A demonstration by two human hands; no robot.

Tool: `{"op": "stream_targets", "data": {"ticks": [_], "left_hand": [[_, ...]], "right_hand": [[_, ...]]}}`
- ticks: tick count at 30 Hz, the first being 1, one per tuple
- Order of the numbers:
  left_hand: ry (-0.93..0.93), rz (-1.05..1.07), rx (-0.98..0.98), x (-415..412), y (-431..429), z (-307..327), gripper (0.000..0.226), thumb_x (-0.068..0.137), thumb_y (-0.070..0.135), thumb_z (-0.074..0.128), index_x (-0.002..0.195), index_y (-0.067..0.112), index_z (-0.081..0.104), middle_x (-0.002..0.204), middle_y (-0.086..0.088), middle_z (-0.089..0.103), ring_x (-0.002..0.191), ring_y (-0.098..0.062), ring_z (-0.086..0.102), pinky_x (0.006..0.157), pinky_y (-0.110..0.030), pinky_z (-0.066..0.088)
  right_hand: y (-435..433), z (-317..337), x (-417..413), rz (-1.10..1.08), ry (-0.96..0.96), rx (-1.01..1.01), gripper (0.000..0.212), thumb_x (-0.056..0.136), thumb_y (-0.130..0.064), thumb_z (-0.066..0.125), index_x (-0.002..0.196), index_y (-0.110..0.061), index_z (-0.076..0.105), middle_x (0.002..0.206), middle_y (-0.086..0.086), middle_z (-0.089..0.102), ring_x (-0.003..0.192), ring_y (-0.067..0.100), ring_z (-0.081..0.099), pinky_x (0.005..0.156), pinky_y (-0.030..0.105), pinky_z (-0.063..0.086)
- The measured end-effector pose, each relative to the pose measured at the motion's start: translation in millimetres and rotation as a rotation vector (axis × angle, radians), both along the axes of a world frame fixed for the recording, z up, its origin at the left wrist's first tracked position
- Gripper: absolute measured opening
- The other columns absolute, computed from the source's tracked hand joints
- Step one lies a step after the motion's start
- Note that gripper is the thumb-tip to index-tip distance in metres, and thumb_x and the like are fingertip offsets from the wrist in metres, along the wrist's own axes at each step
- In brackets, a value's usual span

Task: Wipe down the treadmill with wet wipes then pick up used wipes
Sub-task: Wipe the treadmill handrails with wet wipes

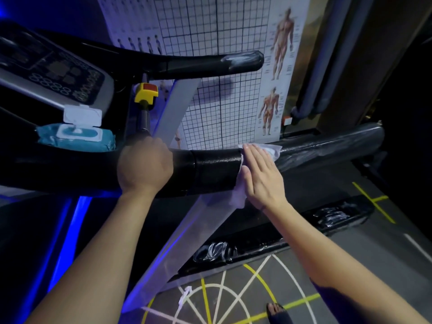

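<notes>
The treadmill's thick black right handrail (215, 168) runs across the middle of the view. My right hand (261, 176) lies flat with straight fingers on a white wet wipe (272, 149), pressing it against the rail. My left hand (145, 163) grips the same rail further left, fingers curled over its top. A teal pack of wet wipes (77, 136) with its white lid flipped up sits on the console ledge at left. A crumpled used wipe (184, 294) lies on the floor below.
The console panel (53, 73) with buttons is at upper left, a yellow safety clip (147, 92) beside it. A second black handlebar (210, 61) crosses above. A gridded anatomy poster (224, 94) hangs behind. The black side rail (280, 242) and a sandalled foot (278, 312) are below.
</notes>
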State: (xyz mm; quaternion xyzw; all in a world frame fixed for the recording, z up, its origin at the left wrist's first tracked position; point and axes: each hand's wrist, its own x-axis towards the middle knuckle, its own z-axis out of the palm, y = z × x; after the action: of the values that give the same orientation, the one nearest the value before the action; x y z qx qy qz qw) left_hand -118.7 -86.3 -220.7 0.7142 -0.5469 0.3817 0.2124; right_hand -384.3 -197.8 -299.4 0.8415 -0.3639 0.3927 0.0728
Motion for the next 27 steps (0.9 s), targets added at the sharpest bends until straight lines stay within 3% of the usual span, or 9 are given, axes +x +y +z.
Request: {"op": "stream_targets", "data": {"ticks": [7, 16, 19, 23, 27], "left_hand": [[0.037, 0.032, 0.025, -2.6, 0.7, 2.5, 0.022, 0.095, 0.020, 0.052, 0.079, 0.007, 0.059, 0.075, -0.017, 0.060, 0.068, -0.040, 0.059, 0.064, -0.046, 0.039], [0.174, 0.067, 0.082, -36.8, -7.3, 17.3, 0.027, 0.095, 0.024, 0.050, 0.079, 0.007, 0.064, 0.075, -0.018, 0.066, 0.070, -0.039, 0.062, 0.068, -0.046, 0.040], [0.212, -0.037, 0.090, -84.6, -28.5, 24.4, 0.020, 0.094, 0.025, 0.051, 0.082, 0.013, 0.063, 0.077, -0.012, 0.066, 0.074, -0.036, 0.063, 0.071, -0.045, 0.040], [0.317, -0.217, 0.285, -137.5, -66.0, 33.2, 0.022, 0.094, 0.030, 0.047, 0.092, 0.016, 0.064, 0.090, -0.004, 0.070, 0.087, -0.033, 0.066, 0.077, -0.042, 0.045], [0.375, -0.262, 0.529, -166.9, -89.7, 40.1, 0.024, 0.105, 0.032, 0.046, 0.119, 0.021, 0.062, 0.116, 0.002, 0.072, 0.106, -0.028, 0.065, 0.089, -0.040, 0.046]], "right_hand": [[-29.9, 0.3, -47.3, -0.076, 0.067, 0.042, 0.053, 0.111, -0.030, 0.024, 0.147, 0.003, 0.045, 0.151, 0.018, 0.048, 0.143, 0.031, 0.042, 0.123, 0.043, 0.026], [-38.6, 12.9, -62.1, -0.055, -0.050, 0.185, 0.056, 0.108, -0.036, 0.026, 0.141, 0.000, 0.054, 0.146, 0.014, 0.054, 0.140, 0.028, 0.044, 0.121, 0.043, 0.029], [-32.4, 16.9, -45.7, 0.026, -0.117, 0.238, 0.052, 0.105, -0.034, 0.032, 0.137, -0.003, 0.058, 0.142, 0.011, 0.057, 0.136, 0.026, 0.047, 0.120, 0.039, 0.030], [-48.7, 24.0, -59.5, 0.151, -0.079, 0.176, 0.044, 0.105, -0.025, 0.036, 0.136, -0.003, 0.060, 0.137, 0.010, 0.061, 0.129, 0.023, 0.053, 0.117, 0.031, 0.034], [-75.6, 14.3, -97.0, 0.165, -0.038, 0.087, 0.045, 0.106, -0.023, 0.037, 0.142, -0.002, 0.054, 0.143, 0.009, 0.058, 0.134, 0.023, 0.051, 0.118, 0.037, 0.034]]}}
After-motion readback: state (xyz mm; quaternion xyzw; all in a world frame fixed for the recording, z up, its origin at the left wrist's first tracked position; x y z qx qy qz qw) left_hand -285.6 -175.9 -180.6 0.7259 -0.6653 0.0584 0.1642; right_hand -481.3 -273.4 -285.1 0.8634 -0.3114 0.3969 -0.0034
